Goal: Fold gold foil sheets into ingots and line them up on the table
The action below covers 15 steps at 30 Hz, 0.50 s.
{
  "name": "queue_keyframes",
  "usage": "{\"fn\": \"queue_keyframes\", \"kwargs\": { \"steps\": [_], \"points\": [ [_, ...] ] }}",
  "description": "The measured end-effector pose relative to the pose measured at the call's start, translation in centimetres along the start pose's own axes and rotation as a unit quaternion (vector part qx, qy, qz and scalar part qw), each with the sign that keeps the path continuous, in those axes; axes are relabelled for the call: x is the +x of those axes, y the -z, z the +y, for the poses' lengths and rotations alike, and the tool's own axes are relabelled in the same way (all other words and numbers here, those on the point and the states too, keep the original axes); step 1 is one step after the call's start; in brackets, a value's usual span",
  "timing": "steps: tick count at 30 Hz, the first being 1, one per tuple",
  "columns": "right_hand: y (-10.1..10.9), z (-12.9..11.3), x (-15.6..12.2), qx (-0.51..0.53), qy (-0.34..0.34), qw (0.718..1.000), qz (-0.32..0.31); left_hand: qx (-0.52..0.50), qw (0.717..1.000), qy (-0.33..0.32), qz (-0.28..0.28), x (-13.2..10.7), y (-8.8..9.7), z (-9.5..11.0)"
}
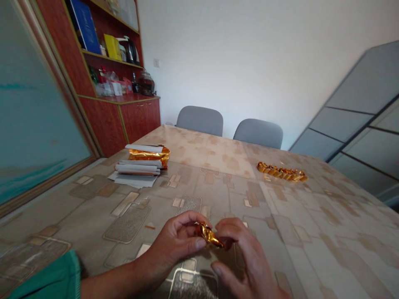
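A crumpled piece of gold foil [209, 236] is pinched between my left hand [171, 245] and my right hand [240, 257], just above the patterned tablecloth [218, 195]. The fingers of both hands hide part of it. Farther away on the right, a row of small gold foil pieces [281, 172] lies on the table. At the left, a larger gold foil packet [149, 155] rests on a stack of white papers [137, 170]. Neither hand touches these.
A green sleeve [46, 276] shows at the lower left. Two grey chair backs [199, 120] stand beyond the table. A red wooden cabinet [106, 124] with cluttered shelves stands at the far left, and a tall glass panel [40, 108] stands along the table's left side.
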State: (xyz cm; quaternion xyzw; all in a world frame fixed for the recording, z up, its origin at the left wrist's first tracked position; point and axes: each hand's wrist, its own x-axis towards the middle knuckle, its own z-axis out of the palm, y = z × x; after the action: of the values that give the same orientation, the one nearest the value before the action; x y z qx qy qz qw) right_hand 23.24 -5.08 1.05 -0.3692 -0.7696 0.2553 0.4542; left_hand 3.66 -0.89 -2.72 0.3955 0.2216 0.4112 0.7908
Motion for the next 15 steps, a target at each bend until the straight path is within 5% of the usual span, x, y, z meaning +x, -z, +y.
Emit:
{"fn": "queue_keyframes", "kwargs": {
  "steps": [7,15],
  "points": [
    [0.21,-0.05,0.47,-0.104,0.049,0.992,-0.053,-0.031,0.999,0.02,0.013,-0.04,-0.34,0.01],
    [-0.26,-0.17,0.35,-0.073,0.025,0.996,-0.033,-0.033,0.999,0.022,0.004,0.17,-0.04,-0.22]
  ]
}}
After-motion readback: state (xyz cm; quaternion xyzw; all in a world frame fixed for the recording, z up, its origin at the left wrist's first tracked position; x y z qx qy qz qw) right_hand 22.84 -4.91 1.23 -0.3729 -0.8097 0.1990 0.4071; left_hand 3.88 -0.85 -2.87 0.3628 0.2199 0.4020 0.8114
